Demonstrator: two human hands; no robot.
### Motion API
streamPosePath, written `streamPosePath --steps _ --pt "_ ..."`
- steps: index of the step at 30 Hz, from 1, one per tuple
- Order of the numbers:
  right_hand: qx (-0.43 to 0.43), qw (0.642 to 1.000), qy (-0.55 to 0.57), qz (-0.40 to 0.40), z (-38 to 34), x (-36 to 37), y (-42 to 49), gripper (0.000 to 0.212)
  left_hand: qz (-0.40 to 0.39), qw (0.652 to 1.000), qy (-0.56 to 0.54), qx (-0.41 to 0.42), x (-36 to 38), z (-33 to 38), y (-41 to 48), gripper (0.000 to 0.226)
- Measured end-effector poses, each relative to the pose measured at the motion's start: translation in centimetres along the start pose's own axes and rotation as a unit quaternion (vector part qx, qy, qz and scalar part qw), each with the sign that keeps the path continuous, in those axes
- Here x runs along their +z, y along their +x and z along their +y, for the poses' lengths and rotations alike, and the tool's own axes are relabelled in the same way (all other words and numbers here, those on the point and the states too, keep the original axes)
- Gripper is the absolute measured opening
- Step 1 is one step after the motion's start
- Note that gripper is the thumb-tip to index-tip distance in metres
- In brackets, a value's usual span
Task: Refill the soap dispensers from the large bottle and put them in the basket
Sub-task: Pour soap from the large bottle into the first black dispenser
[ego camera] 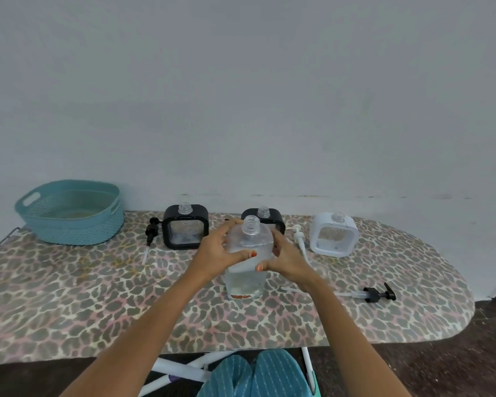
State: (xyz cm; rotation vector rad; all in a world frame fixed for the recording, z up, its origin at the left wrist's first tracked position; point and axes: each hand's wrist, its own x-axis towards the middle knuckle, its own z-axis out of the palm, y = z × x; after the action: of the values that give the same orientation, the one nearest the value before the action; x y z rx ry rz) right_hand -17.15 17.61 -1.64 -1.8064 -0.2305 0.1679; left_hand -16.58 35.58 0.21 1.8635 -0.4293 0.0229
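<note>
A large clear bottle (pixel 245 277) with an open threaded neck stands upright in the middle of the board, holding clear liquid. My left hand (pixel 218 250) grips its left shoulder and my right hand (pixel 287 260) grips its right side. Behind it stand three square dispensers with open necks: a black one (pixel 185 230) at left, a second black one (pixel 269 217) partly hidden by the bottle, and a white one (pixel 334 234) at right. An empty teal basket (pixel 69 213) sits at the far left.
The leopard-print ironing board (pixel 98 305) runs along a pale wall. Three loose pumps lie on it: a black one (pixel 151 233) beside the left dispenser, a white one (pixel 299 242), and a black one (pixel 372 294) near the right. White board legs show below the front edge.
</note>
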Motion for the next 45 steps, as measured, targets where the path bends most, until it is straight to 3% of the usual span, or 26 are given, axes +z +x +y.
streamPosePath --steps 3,10,15,17,19,21,25,31,36,45 --pt "-0.016 0.999 0.02 -0.035 0.2 1.0 0.7 0.082 -0.007 1.0 -0.003 0.004 -0.1 -0.3 0.2 0.057" --pt "-0.024 0.999 0.029 -0.008 0.4 1.7 1.0 0.073 -0.004 1.0 0.001 0.016 0.1 -1.2 0.4 0.053" --pt "-0.006 1.0 0.016 0.015 1.4 1.5 1.4 0.075 -0.055 0.998 0.022 0.004 -1.8 -2.5 0.8 0.075" --pt "0.003 1.0 0.013 0.023 1.6 1.5 1.5 0.076 -0.015 0.999 0.043 0.003 -3.7 -3.2 1.2 0.074" --pt "0.01 0.999 0.021 0.026 1.8 1.5 1.6 0.076 0.059 0.994 0.088 0.007 -5.7 -4.3 1.8 0.053" --pt "0.016 0.999 0.027 0.026 2.0 1.6 1.7 0.077 0.128 0.982 0.135 0.015 -7.5 -5.6 2.7 0.047" --pt "0.028 0.998 0.043 0.029 1.9 1.7 1.6 0.086 0.181 0.971 0.152 -0.026 -10.1 -8.4 4.8 0.066" --pt "0.043 0.997 0.06 0.036 1.3 1.9 1.4 0.085 0.091 0.975 0.146 -0.14 -11.5 -11.5 7.5 0.1" --pt "0.055 0.995 0.071 0.05 1.5 2.1 1.3 0.095 0.073 0.981 0.111 -0.145 -11.5 -12.6 8.1 0.081" --pt "0.054 0.997 0.04 0.033 1.6 2.1 1.4 0.074 0.098 0.978 0.139 -0.118 -12.1 -11.7 8.0 0.066"
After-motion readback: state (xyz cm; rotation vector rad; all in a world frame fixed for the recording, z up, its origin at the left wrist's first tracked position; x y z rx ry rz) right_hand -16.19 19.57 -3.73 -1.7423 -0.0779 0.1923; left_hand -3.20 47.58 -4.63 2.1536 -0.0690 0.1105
